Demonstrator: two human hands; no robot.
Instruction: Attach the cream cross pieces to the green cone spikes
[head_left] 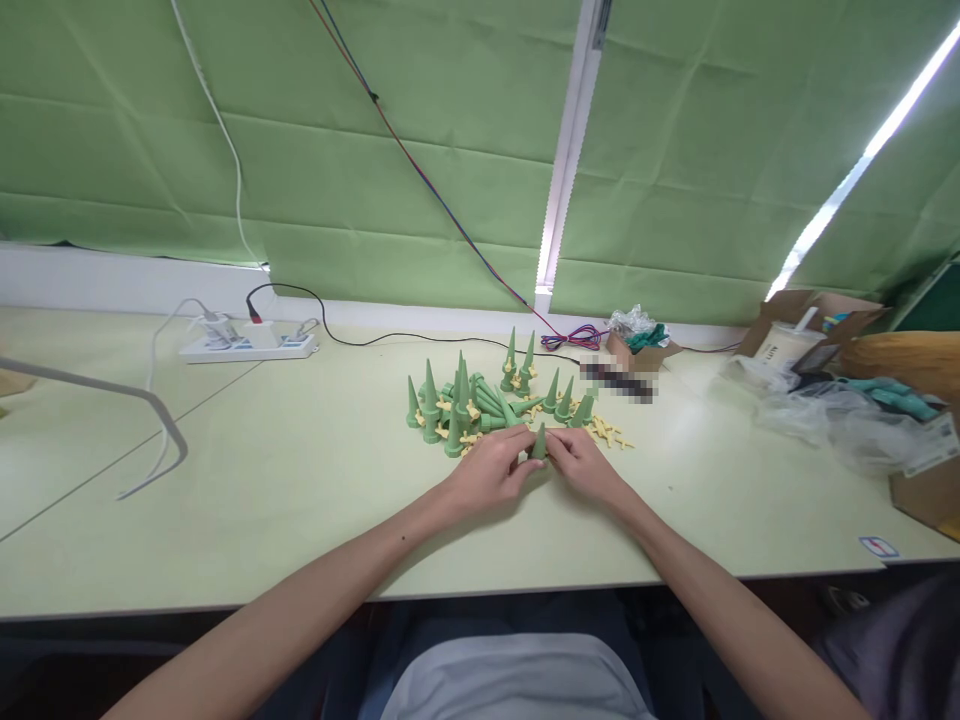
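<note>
Pale shirt [517,682] nearest, both hands [491,470] [583,464] pinch a green cone [540,443] near other standing cones [430,402].

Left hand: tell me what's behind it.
Behind the left hand stand upright green cones, with small yellow pieces among them; whatever the hand itself covers cannot be seen.

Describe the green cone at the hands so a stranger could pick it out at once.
On the pale table, find the green cluster. On its near side, the green cone points up between left hand and right hand. Unlike its neighbours, it's visibly held.
</note>
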